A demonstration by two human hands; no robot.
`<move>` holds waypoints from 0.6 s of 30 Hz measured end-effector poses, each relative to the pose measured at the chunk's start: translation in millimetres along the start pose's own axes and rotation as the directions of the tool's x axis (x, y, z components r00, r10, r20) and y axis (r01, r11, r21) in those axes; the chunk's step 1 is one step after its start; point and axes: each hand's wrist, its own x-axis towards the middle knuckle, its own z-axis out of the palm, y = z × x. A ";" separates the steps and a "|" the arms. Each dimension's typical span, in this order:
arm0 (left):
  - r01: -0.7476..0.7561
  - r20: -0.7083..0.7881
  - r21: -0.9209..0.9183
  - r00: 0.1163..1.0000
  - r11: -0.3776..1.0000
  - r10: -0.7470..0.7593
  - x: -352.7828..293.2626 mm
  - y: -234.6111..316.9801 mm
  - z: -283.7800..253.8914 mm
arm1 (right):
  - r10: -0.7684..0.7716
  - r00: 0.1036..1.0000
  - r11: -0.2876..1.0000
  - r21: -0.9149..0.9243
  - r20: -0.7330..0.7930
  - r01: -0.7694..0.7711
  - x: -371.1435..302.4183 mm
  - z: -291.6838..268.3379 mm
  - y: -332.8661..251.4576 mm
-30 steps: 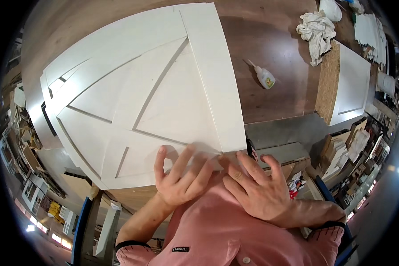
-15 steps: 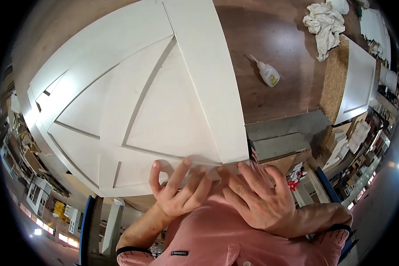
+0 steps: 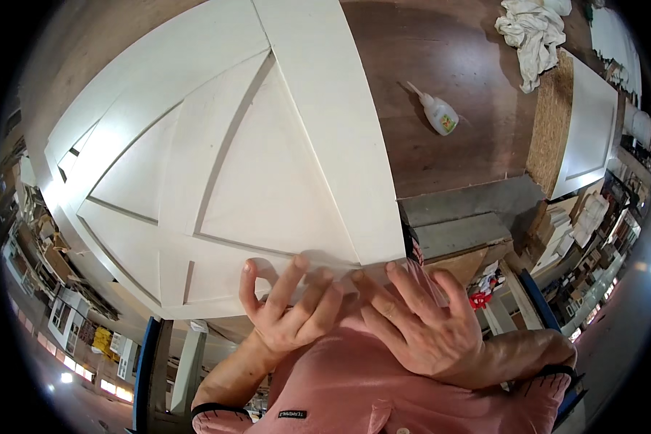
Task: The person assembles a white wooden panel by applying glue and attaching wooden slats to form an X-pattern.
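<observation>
A large white panel door [image 3: 267,145] with raised frame strips and a diagonal bar lies in front of me. Both hands are at its near edge, close together by the corner. My left hand [image 3: 291,307] has its outer fingers spread and lifted, while the inner fingers bend together; what they pinch is hidden. My right hand [image 3: 427,325] is bent the same way, with a ring on one finger. A thin clear plastic film [image 3: 435,291] shows among its fingers and seems held there. Both thumbs are mostly hidden.
Right of the door, a white squeeze bottle [image 3: 440,116] with a nozzle lies on the brown tabletop [image 3: 477,152]. Beyond are a crumpled white cloth [image 3: 532,40] and another white panel [image 3: 589,123] on chipboard. Blue-edged supports [image 3: 146,369] stand below; workshop clutter lines both sides.
The view has shifted slightly, so the door and bottle sit a little differently. My left hand's fingers have moved very slightly left; my right hand stays at the edge.
</observation>
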 end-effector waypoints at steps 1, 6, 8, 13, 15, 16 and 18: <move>-0.031 -0.005 -0.012 0.999 0.999 0.031 0.2 -1.0 -0.1 | -0.003 1.000 1.000 -0.024 -0.005 0.003 -0.9 1.3 -0.9; -0.079 -0.069 0.002 0.995 0.997 0.079 7.3 -2.3 4.5 | -0.142 0.976 0.985 -0.123 -0.163 0.123 -11.0 24.4 16.6; -0.075 -0.068 0.020 0.995 0.997 0.076 11.9 -3.3 6.2 | -0.150 0.961 0.988 -0.082 -0.232 0.134 -13.9 24.4 22.2; -0.037 -0.097 0.003 0.995 0.999 0.037 13.8 1.6 6.5 | 0.025 0.880 0.958 0.264 -0.474 0.115 -21.0 20.0 33.6; -0.042 -0.096 0.026 0.994 0.999 0.044 13.9 0.5 5.9 | 0.085 0.833 0.944 0.313 -0.546 0.108 -20.2 20.3 47.1; -0.050 -0.097 0.030 0.994 0.998 0.052 15.2 0.1 6.0 | 0.089 0.829 0.943 0.314 -0.553 0.108 -17.1 23.2 50.3; -0.054 -0.103 0.032 0.993 0.998 0.057 17.3 -0.1 6.0 | 0.292 0.772 0.870 0.492 -0.565 0.030 -10.3 31.2 55.5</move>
